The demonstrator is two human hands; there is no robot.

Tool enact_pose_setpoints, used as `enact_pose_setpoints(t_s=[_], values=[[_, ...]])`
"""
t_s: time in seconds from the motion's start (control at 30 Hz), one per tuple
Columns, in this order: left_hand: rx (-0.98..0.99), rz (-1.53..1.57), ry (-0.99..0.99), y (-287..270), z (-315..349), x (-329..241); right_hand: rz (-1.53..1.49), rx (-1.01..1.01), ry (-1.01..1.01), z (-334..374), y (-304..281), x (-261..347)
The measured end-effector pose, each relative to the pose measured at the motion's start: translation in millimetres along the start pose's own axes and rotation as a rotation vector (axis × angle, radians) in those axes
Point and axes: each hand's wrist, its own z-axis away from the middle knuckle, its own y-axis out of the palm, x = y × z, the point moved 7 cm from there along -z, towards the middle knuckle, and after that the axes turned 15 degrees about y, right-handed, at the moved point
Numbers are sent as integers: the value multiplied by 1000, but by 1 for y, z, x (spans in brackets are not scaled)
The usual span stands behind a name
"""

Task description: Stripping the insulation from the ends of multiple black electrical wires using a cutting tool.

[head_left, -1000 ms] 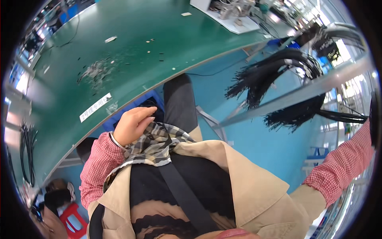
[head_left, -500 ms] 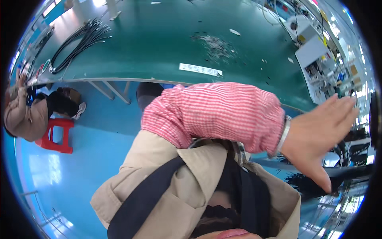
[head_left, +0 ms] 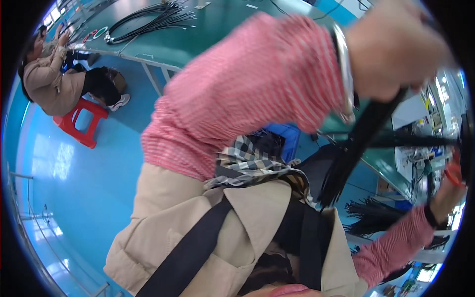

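My left hand (head_left: 396, 54), blurred by motion, is raised at the upper right with its fingers closed. A bundle of black cables (head_left: 363, 143) hangs from it, slanting down to the left toward my chest. At the far right edge my right hand (head_left: 445, 195) is closed on a red-handled tool (head_left: 453, 173); its kind is not clear. Another dark strand (head_left: 410, 139) runs level behind the hanging bundle toward that side. More black cables (head_left: 371, 214) lie in a bunch between the hanging bundle and my right forearm.
A green table (head_left: 213, 34) spans the back, with a coil of black cables (head_left: 148, 22) at its left. Another person (head_left: 54, 81) sits on a red stool (head_left: 81, 123) at left. A blue bin (head_left: 289, 141) sits below the table edge. White equipment (head_left: 408, 114) stands at right.
My left hand has gone from open and spread to closed on the cable bundle, moving up. My right hand has come into view with the red-handled tool. The view has shifted rightward.
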Motion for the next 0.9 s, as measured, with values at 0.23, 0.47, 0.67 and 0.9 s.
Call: enact_pose_setpoints(t_s=[0.23, 0.47, 0.67, 0.9], values=[[492, -62, 89, -17, -27, -86, -591, 124, 16, -17, 42, -46], [854, -288, 122, -75, -61, -140, -588, 65, 193, -6, 84, -44], [1026, -866, 635, -152, -102, -109, -12, -205, -96, -48, 24, -62], [937, -2195, 149, -371, -4, 78, 306, 436, -564, 44, 208, -93]])
